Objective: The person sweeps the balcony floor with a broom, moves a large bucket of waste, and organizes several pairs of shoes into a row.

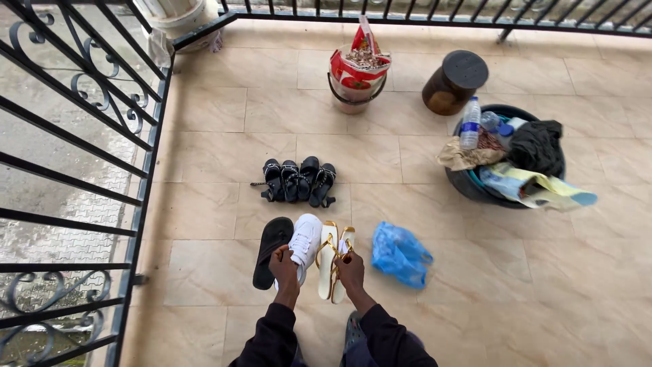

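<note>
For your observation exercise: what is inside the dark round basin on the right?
The dark basin holds a clear plastic bottle, black cloth, beige cloth and a yellow-blue bag. Anything beneath them is covered.

Blue plastic bag (401,254), blk sandals (299,181), brown jar (454,83), laundry basin (468,185).

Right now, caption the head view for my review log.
Left hand grips white sneaker, right hand touches gold sandals on tiled balcony floor.

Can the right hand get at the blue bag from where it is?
Probably yes: the right hand rests on the gold sandals, and only bare tile lies between it and the blue bag.
</note>
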